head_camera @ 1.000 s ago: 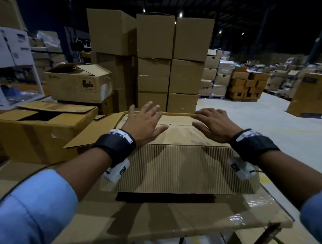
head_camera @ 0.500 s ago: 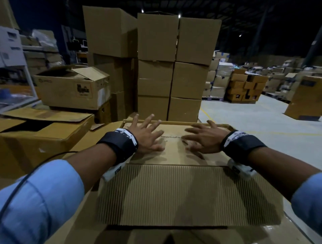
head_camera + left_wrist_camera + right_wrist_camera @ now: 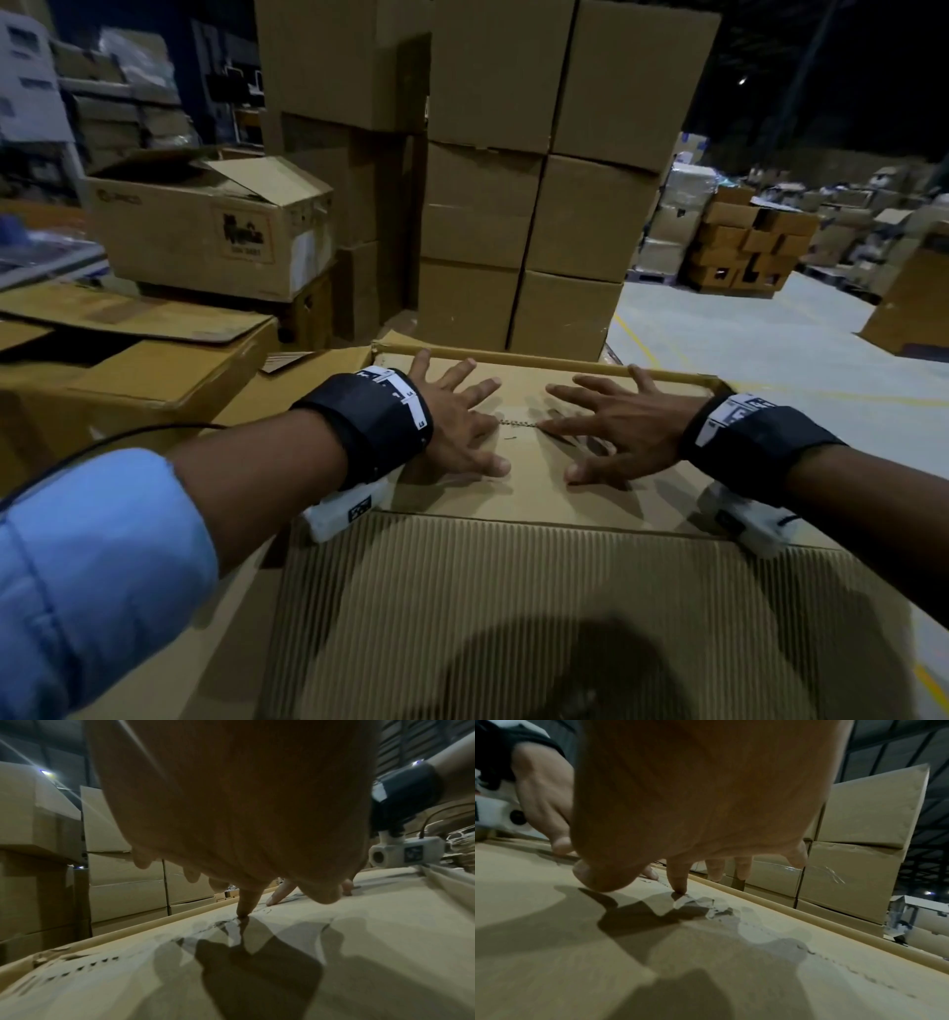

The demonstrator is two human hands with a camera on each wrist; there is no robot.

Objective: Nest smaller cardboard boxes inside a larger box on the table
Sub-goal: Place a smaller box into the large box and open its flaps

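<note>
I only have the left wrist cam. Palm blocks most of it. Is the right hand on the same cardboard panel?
Observer: Yes. In the head view the right hand lies spread on the same flat panel as the left hand, fingers pointing toward each other.
Operator: What's nearer the person than the panel?
Observer: A ribbed corrugated sheet, adjoining the panel's near edge.
Operator: Is the right index down?
Observer: The right wrist view shows one fingertip touching the panel by a perforated line. The thumb looks just above it.
</note>
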